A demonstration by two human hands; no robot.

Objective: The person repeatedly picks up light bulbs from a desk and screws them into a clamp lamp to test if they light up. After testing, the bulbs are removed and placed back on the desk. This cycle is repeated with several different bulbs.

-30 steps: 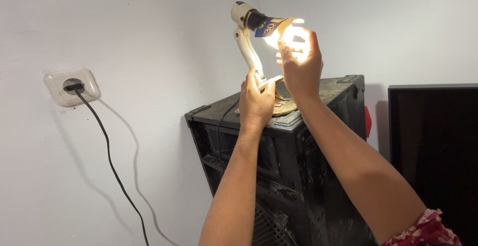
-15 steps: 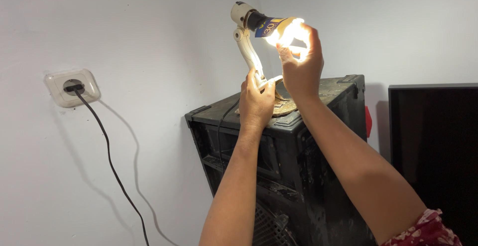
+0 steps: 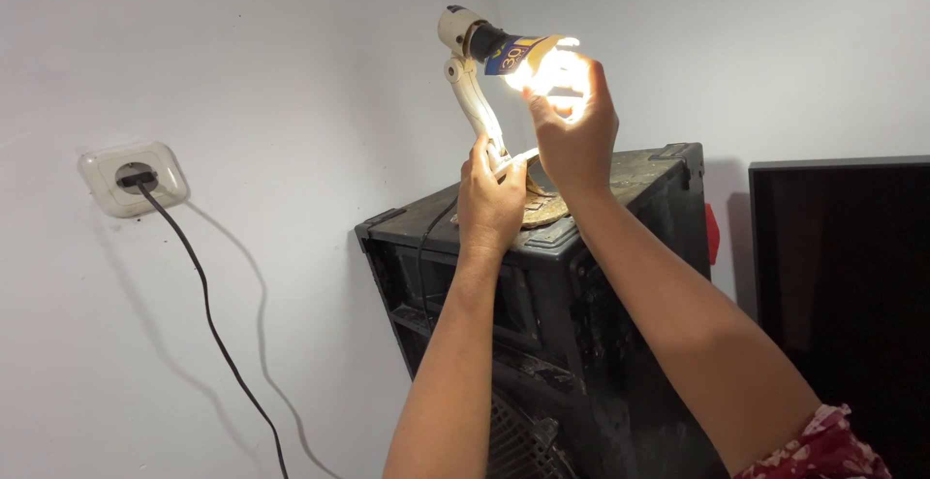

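A cream desk lamp (image 3: 472, 90) stands on top of a black case (image 3: 639, 184). Its jointed arm leans up to a socket holding a lit bulb (image 3: 544, 67) with a blue and yellow base. My right hand (image 3: 572, 130) is raised to the glowing bulb, fingers wrapped around it. My left hand (image 3: 489, 198) grips the lamp's lower arm just above its worn round base (image 3: 542, 211). A black cord runs from the lamp down the case front.
A white wall socket (image 3: 133, 179) at the left has a black plug in it, and its cable (image 3: 218, 334) hangs down the wall. A dark flat screen (image 3: 838, 276) stands at the right, beside the case. A red part shows at the case's right edge.
The view has shifted slightly, so the lamp and hands sit a little left and higher. My right hand's fingers have closed more around the lit bulb. My left hand keeps its grip.
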